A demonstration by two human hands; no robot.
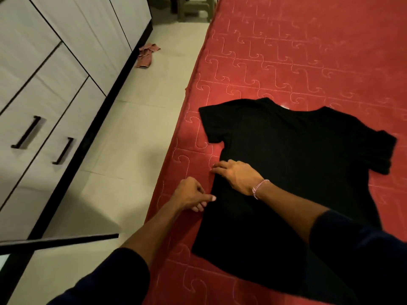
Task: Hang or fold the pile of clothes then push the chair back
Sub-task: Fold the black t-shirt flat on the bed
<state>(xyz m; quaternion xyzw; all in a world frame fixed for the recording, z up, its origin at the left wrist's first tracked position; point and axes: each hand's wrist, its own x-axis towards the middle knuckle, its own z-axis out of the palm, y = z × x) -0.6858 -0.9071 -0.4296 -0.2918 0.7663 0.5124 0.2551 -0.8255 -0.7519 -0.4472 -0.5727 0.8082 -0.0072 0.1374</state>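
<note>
A black T-shirt (293,164) lies spread flat on the red quilted mattress (286,58), neck toward the far side, both short sleeves out. My right hand (235,176), with a thin bracelet at the wrist, rests on the shirt's left side seam with its fingers extended flat. My left hand (192,195) sits at the same left edge a little nearer to me, fingers curled and fingertips at the hem edge; whether it pinches the cloth cannot be made out.
A white wardrobe (55,89) with black handles runs along the left. An open door edge (59,241) juts out near me. A reddish cloth (146,55) lies on the tiled floor (123,133). A stool or chair base (196,7) stands at the far end.
</note>
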